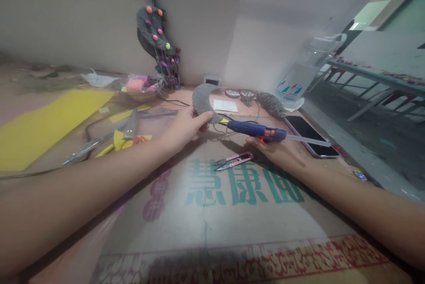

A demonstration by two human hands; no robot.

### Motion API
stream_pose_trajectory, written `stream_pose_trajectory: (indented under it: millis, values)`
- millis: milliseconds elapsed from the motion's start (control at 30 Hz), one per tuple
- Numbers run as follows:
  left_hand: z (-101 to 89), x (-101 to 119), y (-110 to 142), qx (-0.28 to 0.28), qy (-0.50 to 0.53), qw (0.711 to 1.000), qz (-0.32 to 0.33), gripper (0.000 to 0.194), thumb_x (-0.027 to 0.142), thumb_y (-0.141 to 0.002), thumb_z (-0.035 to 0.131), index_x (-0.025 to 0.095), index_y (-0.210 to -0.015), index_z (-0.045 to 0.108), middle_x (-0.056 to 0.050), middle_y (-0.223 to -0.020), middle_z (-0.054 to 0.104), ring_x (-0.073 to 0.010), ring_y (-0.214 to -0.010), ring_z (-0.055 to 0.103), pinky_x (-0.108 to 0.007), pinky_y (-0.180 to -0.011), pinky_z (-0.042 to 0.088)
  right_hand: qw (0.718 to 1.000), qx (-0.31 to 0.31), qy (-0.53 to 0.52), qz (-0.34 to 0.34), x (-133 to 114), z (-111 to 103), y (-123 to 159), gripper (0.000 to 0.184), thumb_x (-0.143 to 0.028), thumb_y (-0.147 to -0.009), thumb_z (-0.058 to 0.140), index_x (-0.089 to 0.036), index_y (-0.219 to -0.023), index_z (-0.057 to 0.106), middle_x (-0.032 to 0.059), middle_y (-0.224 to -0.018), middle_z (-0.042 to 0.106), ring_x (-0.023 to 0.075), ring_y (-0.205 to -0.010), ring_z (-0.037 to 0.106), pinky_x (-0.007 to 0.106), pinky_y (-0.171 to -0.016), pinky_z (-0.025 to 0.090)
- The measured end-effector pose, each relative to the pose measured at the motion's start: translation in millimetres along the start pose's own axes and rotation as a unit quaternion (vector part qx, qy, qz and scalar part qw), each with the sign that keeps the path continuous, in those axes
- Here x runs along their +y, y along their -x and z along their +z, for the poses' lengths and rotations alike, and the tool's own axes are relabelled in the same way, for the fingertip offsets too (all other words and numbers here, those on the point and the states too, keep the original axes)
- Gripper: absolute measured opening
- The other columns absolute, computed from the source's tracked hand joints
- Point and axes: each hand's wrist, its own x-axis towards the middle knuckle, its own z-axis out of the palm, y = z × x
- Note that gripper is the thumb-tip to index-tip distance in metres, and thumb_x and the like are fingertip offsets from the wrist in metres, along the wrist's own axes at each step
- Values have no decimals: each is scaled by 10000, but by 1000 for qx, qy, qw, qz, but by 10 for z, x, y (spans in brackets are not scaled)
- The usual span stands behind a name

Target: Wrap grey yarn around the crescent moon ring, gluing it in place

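In my left hand (195, 124) is a crescent wrapped in grey yarn (203, 98), pinched between thumb and fingers near its lower end. My right hand (268, 146) grips a blue hot glue gun (247, 129) from below, and a clear glue stick (308, 140) juts from its back. The gun's yellow-sleeved nozzle points left and is at the crescent's lower tip; whether they touch I cannot tell. A small red light glows on the gun. Below it, pink-handled thread snips (234, 160) lie on the printed sheet (159, 239).
A bead-dotted grey moon ornament (154, 36) leans on the wall. Yellow sheets (49, 129), scissors (131, 127) and a bag of coloured pieces (141, 85) are at left. On the right are grey yarn (270, 103), a phone (310, 136) and a bottle (299, 76) near the table edge.
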Motion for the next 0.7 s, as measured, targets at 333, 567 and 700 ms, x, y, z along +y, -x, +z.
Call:
stream_pose_trajectory:
  millis: [333,567,700]
  values:
    - [4,54,27,4,-3,1000,-12,265,393,-850,615,185,-703,544,-2,-645,575,-119,-566,486,-249,-510,350,1000,4,11,21,-44,-15,13,162,-382,-813,688,-239,-871,739,54,-859,781,306,-827,737,397,-711,625]
    - [10,64,24,0,13,1000,-4,251,367,-842,628,180,-697,544,6,-634,570,-116,-574,494,-250,-541,359,999,9,27,23,-41,-15,-4,212,-416,-809,698,-252,-932,752,64,-918,792,336,-910,742,459,-802,630]
    - [13,65,28,3,19,1000,-2,253,371,-836,637,179,-697,550,2,-637,577,-118,-572,493,-254,-536,355,999,7,18,38,-48,-22,-12,189,-401,-808,718,-240,-902,748,91,-905,788,350,-897,744,464,-794,628]
